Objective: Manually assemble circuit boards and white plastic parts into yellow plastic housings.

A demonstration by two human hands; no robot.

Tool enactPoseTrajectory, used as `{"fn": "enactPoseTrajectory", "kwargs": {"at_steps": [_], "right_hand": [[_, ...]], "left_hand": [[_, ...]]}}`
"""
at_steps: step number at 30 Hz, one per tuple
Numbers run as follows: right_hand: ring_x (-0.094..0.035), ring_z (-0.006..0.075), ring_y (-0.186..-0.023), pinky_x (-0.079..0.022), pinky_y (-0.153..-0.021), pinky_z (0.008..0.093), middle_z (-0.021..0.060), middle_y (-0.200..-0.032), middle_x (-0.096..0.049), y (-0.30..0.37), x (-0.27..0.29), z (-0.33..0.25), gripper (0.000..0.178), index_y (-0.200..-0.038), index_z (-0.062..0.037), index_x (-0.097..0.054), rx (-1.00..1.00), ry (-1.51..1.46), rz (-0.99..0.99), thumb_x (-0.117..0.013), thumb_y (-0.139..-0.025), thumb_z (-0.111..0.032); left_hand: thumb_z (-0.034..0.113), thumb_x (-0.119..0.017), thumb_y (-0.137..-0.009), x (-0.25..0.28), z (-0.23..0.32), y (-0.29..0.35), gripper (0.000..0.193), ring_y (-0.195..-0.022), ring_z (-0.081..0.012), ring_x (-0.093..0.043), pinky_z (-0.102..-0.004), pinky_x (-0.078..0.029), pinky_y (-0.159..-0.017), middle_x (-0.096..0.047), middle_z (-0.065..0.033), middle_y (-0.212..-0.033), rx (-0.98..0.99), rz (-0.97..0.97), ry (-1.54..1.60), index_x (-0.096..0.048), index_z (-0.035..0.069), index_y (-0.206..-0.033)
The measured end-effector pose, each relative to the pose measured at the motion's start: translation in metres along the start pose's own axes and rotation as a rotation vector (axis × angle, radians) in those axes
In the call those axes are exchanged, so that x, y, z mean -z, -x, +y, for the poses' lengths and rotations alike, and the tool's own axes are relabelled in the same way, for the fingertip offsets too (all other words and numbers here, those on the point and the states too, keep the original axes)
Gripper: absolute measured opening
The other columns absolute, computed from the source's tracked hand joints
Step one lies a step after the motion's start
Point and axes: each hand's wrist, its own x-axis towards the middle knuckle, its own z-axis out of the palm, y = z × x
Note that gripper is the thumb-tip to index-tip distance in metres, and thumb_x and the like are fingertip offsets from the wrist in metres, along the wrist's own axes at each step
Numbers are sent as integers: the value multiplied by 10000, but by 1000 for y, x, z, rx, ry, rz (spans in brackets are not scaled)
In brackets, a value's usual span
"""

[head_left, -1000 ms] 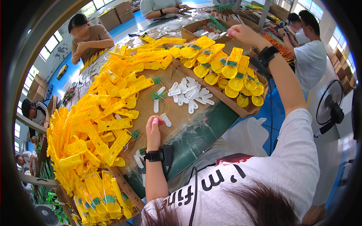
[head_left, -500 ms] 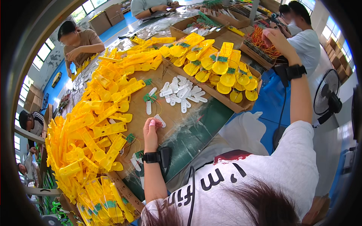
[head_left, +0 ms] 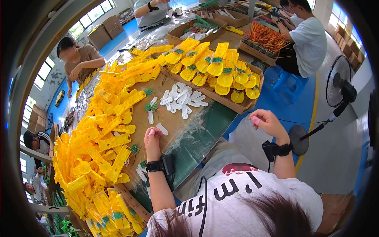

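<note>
My left hand [head_left: 153, 143] is closed, its thumb and fingers pressed together low over the brown work surface. Right by its fingertips lies a white plastic strip [head_left: 162, 129] with a thin wire; whether the fingers grip it is hidden. My right hand [head_left: 268, 123] hangs past the table's front edge, thumb and fingers curled together; anything between them is too small to make out. Beyond the left hand are a heap of white plastic pieces [head_left: 184, 98] and a small green circuit board [head_left: 151, 107] with wires. Another green board [head_left: 134, 149] rests beside my left hand.
Yellow plastic housings [head_left: 98, 130] are heaped along the left. A cardboard box [head_left: 241, 106] of yellow housings with green boards stands at the far right. Behind it is a box of orange-red wires [head_left: 262, 37]. A fan [head_left: 339, 83] stands to the right. Several people work nearby.
My right hand has come down and back from beside the box of orange-red wires to the table's front edge. My left hand has stayed by the white strip. The whole view has shifted slightly.
</note>
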Motion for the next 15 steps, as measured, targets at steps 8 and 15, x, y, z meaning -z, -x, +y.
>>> {"fn": "enactPoseTrajectory", "kwargs": {"at_steps": [8, 15], "right_hand": [[-520, 77, -659, -449, -613, 203, 17, -724, -543, 2, -5, 1, 158, -904, -3, -564, 30, 26, -56, -502, -852, -138], [-524, 79, -649, -441, -611, 203, 24, -704, -547, -5, 4, -40, 143, -900, -3, -563, 180, -20, 12, -516, -843, -125]], "left_hand": [[160, -397, -896, 7, -5, -2, 152, -745, -118, -498, -248, -410, -726, -513, -34, -814, -15, -16, 24, -488, 50, -844], [166, -397, -898, 1, -2, 2, 163, -734, -108, -490, -240, -410, -711, -515, -26, -807, -43, 52, -2, -489, 45, -839]]}}
